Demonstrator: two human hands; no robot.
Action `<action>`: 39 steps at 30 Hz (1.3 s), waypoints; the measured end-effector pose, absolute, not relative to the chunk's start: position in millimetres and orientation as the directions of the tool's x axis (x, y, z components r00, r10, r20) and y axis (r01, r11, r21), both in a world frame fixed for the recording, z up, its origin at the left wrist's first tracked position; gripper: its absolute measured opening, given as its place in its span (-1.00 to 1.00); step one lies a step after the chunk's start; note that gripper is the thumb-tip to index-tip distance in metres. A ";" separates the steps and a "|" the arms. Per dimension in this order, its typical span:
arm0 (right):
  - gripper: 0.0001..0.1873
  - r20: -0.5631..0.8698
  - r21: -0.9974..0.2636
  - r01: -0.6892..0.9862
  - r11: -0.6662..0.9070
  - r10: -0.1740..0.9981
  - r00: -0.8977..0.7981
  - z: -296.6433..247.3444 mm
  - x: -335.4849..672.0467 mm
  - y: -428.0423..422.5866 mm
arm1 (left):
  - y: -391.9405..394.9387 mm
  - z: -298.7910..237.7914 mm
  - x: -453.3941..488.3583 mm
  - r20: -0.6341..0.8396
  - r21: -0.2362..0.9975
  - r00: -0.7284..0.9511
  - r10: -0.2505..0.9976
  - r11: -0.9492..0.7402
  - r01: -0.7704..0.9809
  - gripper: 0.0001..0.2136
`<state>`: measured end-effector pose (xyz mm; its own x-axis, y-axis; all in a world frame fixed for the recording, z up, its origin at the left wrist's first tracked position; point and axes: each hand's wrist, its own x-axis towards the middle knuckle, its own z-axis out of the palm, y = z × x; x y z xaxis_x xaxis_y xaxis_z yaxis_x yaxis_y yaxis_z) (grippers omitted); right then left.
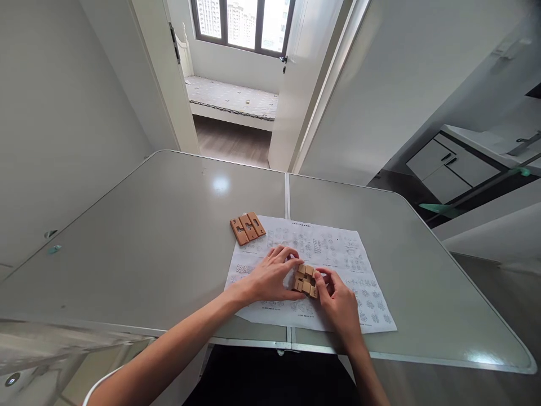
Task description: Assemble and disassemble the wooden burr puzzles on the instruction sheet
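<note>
A partly assembled wooden block puzzle [305, 279] rests on a printed instruction sheet [359, 270] near the table's front edge. My left hand [270, 275] grips the puzzle's left side with curled fingers. My right hand [338, 301] pinches its right side with thumb and fingertips. Three loose notched wooden bars [247, 227] lie side by side at the sheet's far left corner, apart from both hands.
The grey folding table [147, 242] has a seam down its middle and rounded corners. Beyond it an open doorway [232, 101] leads to a room with a window seat. White walls stand left and right; cabinets [448, 166] sit at the far right.
</note>
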<state>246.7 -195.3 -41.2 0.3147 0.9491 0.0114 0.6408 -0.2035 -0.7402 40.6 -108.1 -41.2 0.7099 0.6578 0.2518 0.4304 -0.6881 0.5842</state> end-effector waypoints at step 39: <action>-0.57 0.091 -0.857 0.515 0.010 0.987 0.133 -46.9 247.0 -199.1 | -40.9 -8.3 30.3 0.305 0.549 0.479 0.823 -0.563 0.618 -0.42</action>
